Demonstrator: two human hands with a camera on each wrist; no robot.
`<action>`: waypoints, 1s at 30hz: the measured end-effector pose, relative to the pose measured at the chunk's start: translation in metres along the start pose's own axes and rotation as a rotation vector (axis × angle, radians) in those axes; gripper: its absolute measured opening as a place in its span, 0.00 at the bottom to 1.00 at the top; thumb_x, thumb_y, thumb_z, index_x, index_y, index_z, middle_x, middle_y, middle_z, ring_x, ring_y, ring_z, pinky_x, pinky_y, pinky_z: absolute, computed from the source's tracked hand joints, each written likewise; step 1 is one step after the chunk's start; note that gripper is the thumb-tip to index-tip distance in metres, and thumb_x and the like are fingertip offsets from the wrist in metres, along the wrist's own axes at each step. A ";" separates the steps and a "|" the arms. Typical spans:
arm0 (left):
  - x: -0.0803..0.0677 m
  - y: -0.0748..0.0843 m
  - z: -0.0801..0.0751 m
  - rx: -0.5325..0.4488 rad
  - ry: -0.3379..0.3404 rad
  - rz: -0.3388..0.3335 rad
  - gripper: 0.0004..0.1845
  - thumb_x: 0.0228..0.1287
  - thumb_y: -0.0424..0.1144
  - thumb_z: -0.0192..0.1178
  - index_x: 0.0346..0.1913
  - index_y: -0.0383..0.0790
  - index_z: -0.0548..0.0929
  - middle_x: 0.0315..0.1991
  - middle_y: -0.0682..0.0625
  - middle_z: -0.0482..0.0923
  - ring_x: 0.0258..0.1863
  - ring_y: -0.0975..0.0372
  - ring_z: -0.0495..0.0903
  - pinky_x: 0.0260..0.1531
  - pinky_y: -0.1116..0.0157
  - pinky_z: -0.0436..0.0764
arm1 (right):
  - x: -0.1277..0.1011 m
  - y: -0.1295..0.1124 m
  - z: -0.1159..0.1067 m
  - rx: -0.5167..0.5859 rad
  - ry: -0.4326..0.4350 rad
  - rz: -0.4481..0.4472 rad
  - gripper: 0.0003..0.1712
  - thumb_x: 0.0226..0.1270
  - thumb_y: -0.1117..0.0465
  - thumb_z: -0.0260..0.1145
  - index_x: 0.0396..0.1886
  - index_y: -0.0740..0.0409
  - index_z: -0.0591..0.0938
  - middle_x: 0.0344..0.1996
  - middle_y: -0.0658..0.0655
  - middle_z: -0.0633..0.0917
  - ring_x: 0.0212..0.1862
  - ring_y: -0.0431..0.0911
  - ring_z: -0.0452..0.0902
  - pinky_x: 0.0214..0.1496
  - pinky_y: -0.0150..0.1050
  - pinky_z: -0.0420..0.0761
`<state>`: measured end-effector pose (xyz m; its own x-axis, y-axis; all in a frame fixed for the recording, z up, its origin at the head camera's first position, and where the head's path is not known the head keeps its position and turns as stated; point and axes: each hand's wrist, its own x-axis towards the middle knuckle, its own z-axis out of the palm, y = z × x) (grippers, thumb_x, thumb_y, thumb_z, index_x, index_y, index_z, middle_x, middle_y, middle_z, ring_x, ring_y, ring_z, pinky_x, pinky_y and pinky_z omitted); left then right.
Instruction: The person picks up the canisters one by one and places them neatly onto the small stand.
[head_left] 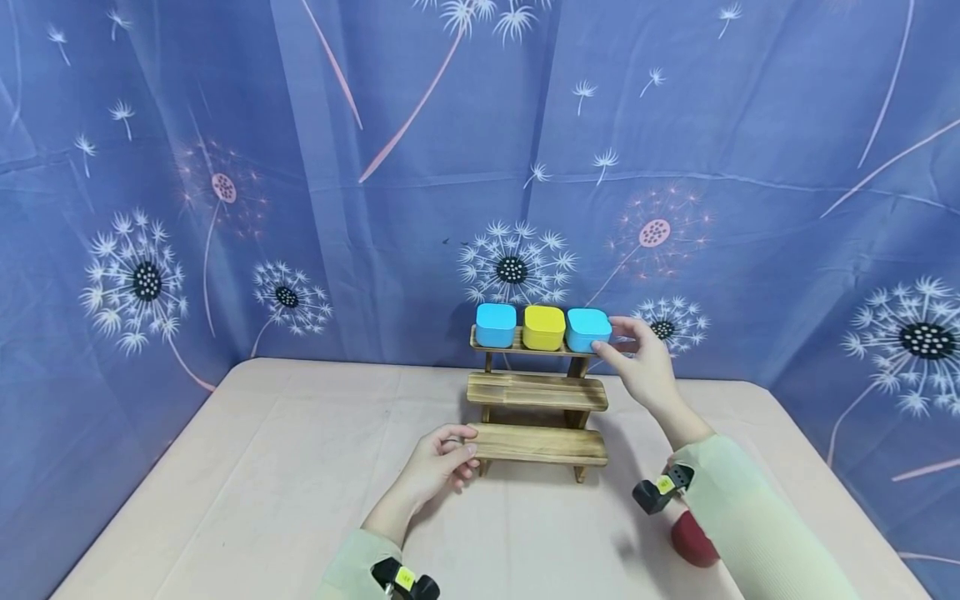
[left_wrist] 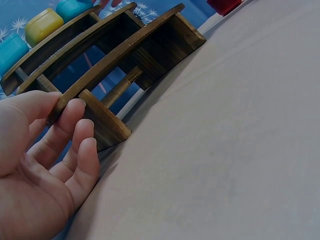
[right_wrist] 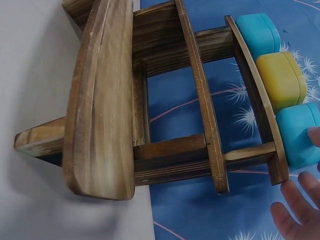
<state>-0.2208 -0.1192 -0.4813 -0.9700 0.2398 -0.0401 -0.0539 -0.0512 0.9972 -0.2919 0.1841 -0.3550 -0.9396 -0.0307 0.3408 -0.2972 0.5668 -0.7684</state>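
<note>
While the left hand (head_left: 438,462) steadied the wooden rack's (head_left: 537,392) bottom step, the right hand (head_left: 641,360) pinched the right-end blue box (head_left: 587,329) on the top step, seemingly light, rigid and best gripped by its sides

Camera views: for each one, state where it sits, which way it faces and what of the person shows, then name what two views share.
Head: worn high, facing forward and down at the wooden stand; both hands and sleeves show.
Left wrist: low over the table, facing the stand's bottom step; the left hand touches it.
Right wrist: beside the stand, facing the top shelf; right hand fingertips at the right blue box.
All views share the yellow box.
</note>
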 end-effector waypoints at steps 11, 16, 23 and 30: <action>-0.001 0.002 0.000 0.028 0.005 -0.005 0.19 0.64 0.35 0.58 0.55 0.31 0.72 0.28 0.47 0.81 0.21 0.66 0.77 0.18 0.71 0.78 | -0.005 0.004 0.000 0.024 -0.009 0.012 0.33 0.65 0.49 0.64 0.65 0.60 0.68 0.57 0.66 0.74 0.54 0.60 0.74 0.52 0.54 0.78; 0.000 -0.002 -0.001 0.027 -0.002 -0.002 0.18 0.65 0.36 0.58 0.55 0.32 0.73 0.28 0.49 0.81 0.21 0.66 0.77 0.18 0.71 0.79 | -0.008 0.007 0.000 0.048 -0.015 0.011 0.34 0.64 0.50 0.64 0.65 0.60 0.67 0.58 0.67 0.74 0.54 0.61 0.74 0.52 0.54 0.78; 0.002 -0.004 -0.002 0.027 -0.006 0.001 0.17 0.65 0.36 0.58 0.54 0.33 0.73 0.27 0.50 0.81 0.21 0.66 0.77 0.18 0.70 0.79 | -0.016 0.009 -0.001 0.080 -0.030 0.002 0.33 0.64 0.53 0.65 0.65 0.61 0.67 0.58 0.65 0.74 0.54 0.58 0.74 0.50 0.30 0.77; 0.002 -0.004 -0.002 0.025 -0.011 0.001 0.17 0.65 0.36 0.58 0.55 0.33 0.73 0.27 0.50 0.81 0.21 0.65 0.77 0.19 0.70 0.79 | -0.024 0.012 0.000 0.095 -0.026 -0.028 0.31 0.65 0.56 0.65 0.64 0.62 0.67 0.57 0.64 0.76 0.49 0.45 0.76 0.46 0.22 0.75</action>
<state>-0.2230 -0.1206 -0.4853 -0.9673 0.2509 -0.0385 -0.0469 -0.0277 0.9985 -0.2732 0.1922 -0.3723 -0.9347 -0.0676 0.3490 -0.3365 0.4848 -0.8073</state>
